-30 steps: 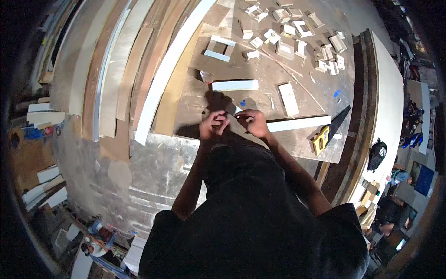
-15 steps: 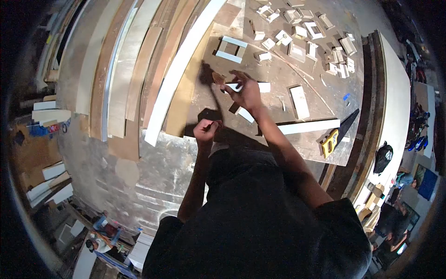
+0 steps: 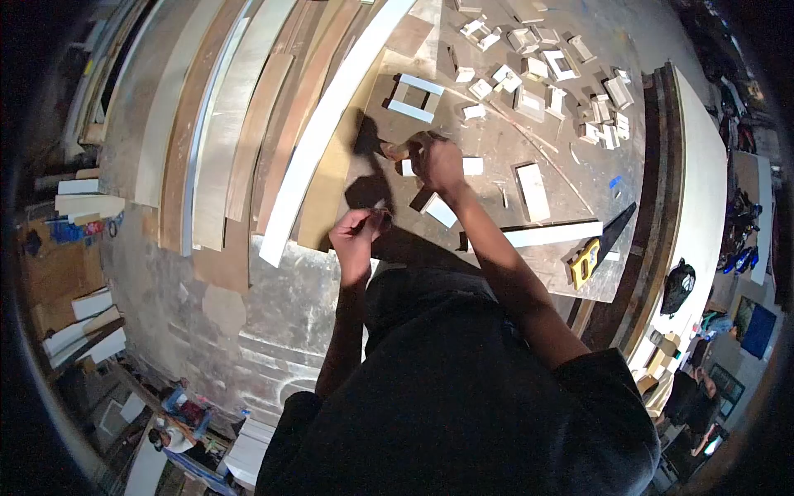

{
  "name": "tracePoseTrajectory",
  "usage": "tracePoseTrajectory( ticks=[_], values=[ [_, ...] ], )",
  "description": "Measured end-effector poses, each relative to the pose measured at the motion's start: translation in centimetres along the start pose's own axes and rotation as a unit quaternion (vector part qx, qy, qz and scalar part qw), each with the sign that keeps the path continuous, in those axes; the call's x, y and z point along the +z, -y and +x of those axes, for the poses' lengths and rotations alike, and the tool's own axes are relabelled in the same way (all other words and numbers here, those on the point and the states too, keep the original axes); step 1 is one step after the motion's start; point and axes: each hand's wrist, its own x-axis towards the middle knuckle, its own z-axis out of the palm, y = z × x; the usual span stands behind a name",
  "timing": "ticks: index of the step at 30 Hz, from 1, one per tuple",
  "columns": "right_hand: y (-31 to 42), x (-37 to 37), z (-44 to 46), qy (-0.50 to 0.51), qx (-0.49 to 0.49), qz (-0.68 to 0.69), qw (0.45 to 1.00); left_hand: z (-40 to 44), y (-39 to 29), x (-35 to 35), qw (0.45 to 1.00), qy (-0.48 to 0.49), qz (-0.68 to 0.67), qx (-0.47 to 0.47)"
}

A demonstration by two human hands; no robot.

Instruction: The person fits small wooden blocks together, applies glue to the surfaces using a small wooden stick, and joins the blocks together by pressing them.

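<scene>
My right hand (image 3: 440, 168) is curled around a small brown object (image 3: 399, 151) whose kind I cannot make out. It hovers over a short white strip of wood (image 3: 472, 166) on the worktable. My left hand (image 3: 354, 238) is closed in a pinch near the table's front edge; whatever its fingertips hold is too small to name. Between the hands and slightly right lies a short white wood block (image 3: 441, 212). Beyond them rests a small rectangular wooden frame (image 3: 416, 98) with two white sides.
Long boards (image 3: 285, 178) lie side by side on the left. Several small wooden assemblies (image 3: 529, 101) cluster at the back right. A yellow-handled handsaw (image 3: 585, 263) lies near a long white strip (image 3: 554, 235) and a pale block (image 3: 533, 192). Other people are at the lower corners.
My left hand has moved slightly left, its fingers still pinched. My right hand has shifted a little, and the brown object has turned and moved lower. The view has tilted slightly.
</scene>
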Motion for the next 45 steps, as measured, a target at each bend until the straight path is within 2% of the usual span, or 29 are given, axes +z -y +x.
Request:
tracePoseTrajectory(
  ticks=[1,4,5,7,9,11,12,15,17,21,27,29,34,36,37,39,40,45],
  values=[
    [0.0,-0.4,-0.3,-0.001,0.0,-0.001,1.0,-0.1,-0.8,0.3,1.0,0.0,-0.001,0.001],
    [-0.9,-2.1,-1.1,-0.061,-0.03,0.157,0.985,-0.3,-4.1,1.8,0.995,0.004,-0.099,-0.001],
    [-0.6,-2.6,-1.7,-0.068,0.035,0.208,0.975,-0.3,-4.8,2.1,0.995,0.001,-0.1,0.002],
    [0.9,-5.7,-3.4,-0.065,0.16,0.383,0.908,-0.6,-6.2,2.5,0.987,-0.014,-0.161,-0.012],
    [2.9,-9.9,-5.2,-0.074,0.195,0.493,0.845,-0.8,-7.7,3.0,0.986,-0.005,-0.168,0.006],
    [4.0,-13.5,-7.3,-0.048,0.208,0.551,0.807,-1.5,-9.8,3.9,0.984,0.008,-0.176,0.02],
    [3.9,-14.5,-8.3,-0.049,0.166,0.563,0.808,-2.1,-11.1,4.6,0.985,0.007,-0.174,0.002],
    [6.0,-17.7,-10.5,-0.074,0.17,0.553,0.812,-3.2,-14.1,6.4,0.988,-0.013,-0.149,-0.049],
    [6.5,-19.0,-11.6,-0.106,0.119,0.585,0.795,-3.9,-15.2,7.2,0.99,0.012,-0.124,-0.072],
    [8.0,-21.4,-13.2,-0.144,0.102,0.606,0.776,-5.1,-17.1,9.3,0.991,0.065,-0.121,-0.002],
    [9.7,-22.7,-14.7,-0.164,0.094,0.633,0.751,-6.4,-18.1,11.9,0.989,0.083,-0.106,0.058],
    [10.6,-23.0,-15.0,-0.194,0.144,0.611,0.754,-6.8,-18.7,12.5,0.988,0.069,-0.104,0.088],
    [10.5,-23.4,-15.3,-0.198,0.135,0.646,0.725,-6.8,-18.0,13.1,0.978,0.112,-0.139,0.111],
    [9.5,-23.3,-15.6,-0.18,0.075,0.679,0.708,-6.9,-18.1,13.2,0.972,0.121,-0.159,0.12],
    [9.5,-23.2,-15.7,-0.181,0.075,0.679,0.707,-6.9,-18.2,13.2,0.974,0.125,-0.149,0.114],
    [10.2,-23.3,-15.6,-0.236,0.109,0.694,0.672,-7.0,-18.2,13.2,0.976,0.13,-0.139,0.107],
    [9.2,-23.0,-16.2,-0.221,0.098,0.675,0.697,-7.0,-18.0,13.2,0.975,0.129,-0.145,0.11],
    [8.6,-22.4,-17.0,-0.187,0.115,0.679,0.701,-6.9,-17.4,13.5,0.975,0.133,-0.124,0.128]
  ],
)
